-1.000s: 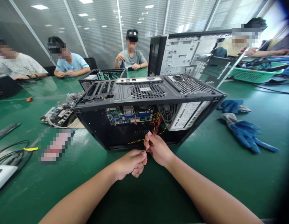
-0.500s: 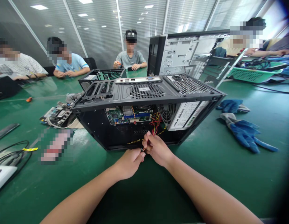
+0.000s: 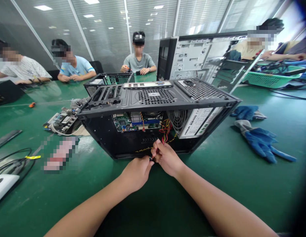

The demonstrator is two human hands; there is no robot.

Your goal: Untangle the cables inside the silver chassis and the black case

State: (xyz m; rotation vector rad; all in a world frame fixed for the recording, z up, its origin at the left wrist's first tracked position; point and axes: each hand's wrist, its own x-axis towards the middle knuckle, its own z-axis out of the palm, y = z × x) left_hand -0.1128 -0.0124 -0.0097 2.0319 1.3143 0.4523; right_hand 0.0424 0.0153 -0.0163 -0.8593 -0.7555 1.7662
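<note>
A black computer case lies on its side on the green table, its open side facing me. Inside I see a motherboard, a power supply with a fan, and a bundle of red, yellow and black wires. My right hand is closed, pinching the wires at the case's lower edge. My left hand is closed too, its fingertips meeting the right hand at the same wire end. What sits between the fingers is too small to make out.
Blue work gloves lie to the right. A loose circuit board and black cables lie to the left. Another open case stands behind, next to a green basket. Several people sit at the far side.
My left hand has slid slightly up toward the right hand and its fingers have tightened at the wire end. The case has not moved.
</note>
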